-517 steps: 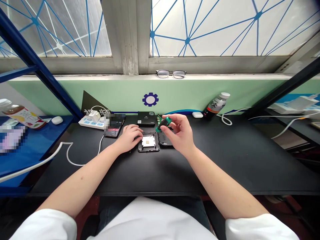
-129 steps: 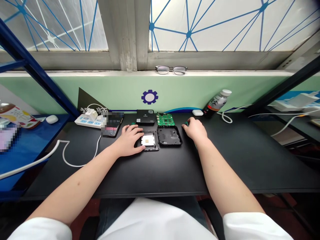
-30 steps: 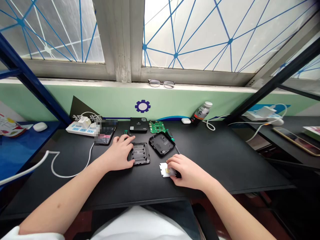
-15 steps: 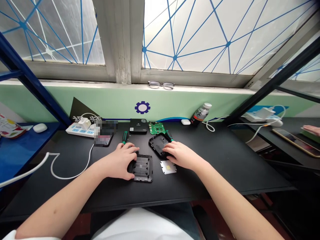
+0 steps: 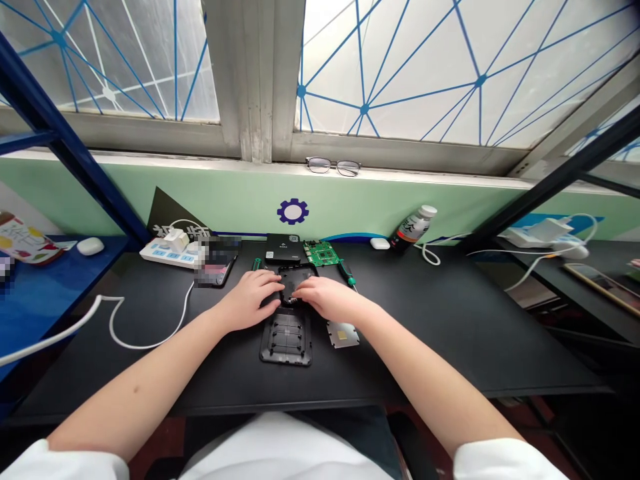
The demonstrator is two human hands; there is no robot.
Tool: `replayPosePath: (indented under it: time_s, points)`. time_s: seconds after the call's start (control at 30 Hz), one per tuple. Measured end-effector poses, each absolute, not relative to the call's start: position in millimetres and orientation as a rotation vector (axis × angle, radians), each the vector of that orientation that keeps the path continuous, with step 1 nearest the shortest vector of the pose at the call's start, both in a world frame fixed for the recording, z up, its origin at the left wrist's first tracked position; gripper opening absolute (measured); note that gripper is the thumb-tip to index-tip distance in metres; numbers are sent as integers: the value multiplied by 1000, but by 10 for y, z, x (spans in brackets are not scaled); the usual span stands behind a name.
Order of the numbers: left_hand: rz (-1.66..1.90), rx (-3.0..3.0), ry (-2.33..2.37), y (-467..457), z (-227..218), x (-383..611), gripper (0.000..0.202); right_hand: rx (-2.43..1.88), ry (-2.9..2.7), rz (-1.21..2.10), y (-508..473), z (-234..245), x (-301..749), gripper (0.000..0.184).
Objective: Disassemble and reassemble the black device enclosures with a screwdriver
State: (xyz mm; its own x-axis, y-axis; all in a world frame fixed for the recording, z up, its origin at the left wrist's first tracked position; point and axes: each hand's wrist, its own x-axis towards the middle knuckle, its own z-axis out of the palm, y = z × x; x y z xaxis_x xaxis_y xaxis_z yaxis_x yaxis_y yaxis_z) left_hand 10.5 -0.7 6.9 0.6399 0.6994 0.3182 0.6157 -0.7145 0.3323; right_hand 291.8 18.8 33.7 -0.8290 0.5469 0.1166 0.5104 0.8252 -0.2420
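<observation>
My left hand (image 5: 253, 298) and my right hand (image 5: 326, 298) both rest on a black device shell (image 5: 296, 276) in the middle of the black desk (image 5: 450, 320), fingers curled over its near edge. Nearer to me lies a second black shell half (image 5: 287, 337), inner ribs facing up, untouched. A small silver plate (image 5: 343, 334) with a tan pad sits to its right. Behind the hands are a green circuit board (image 5: 321, 253), a small black box (image 5: 283, 249) and a green-handled screwdriver (image 5: 347, 271).
A white power strip (image 5: 171, 250), a phone (image 5: 215, 272) and a white cable (image 5: 125, 320) lie at left. A bottle (image 5: 414, 228) and white earbud case (image 5: 379, 243) stand at the back right. Glasses (image 5: 334, 165) rest on the sill. Blue shelving flanks the left.
My right hand left the silver plate and slid the far shell leftward; my left hand let go of the near shell half and joined it on the far shell.
</observation>
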Motion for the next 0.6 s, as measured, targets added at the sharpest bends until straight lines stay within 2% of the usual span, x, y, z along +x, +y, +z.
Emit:
replayPosePath:
  time_s: [0.1,0.23,0.33,0.6]
  points:
    - [608,2695,1069,24,6,88,32,-1094,-2629,299,480,485,3102,38]
    - [580,2719,1119,34,-3,85,31,-1543,-2678,121,821,506,3352,24]
    - [579,2734,1159,42,-10,85,31,-1566,-2681,112,884,361,3404,16]
    - [558,2743,1162,60,-56,99,32,-1547,-2566,11,826,100,3357,21]
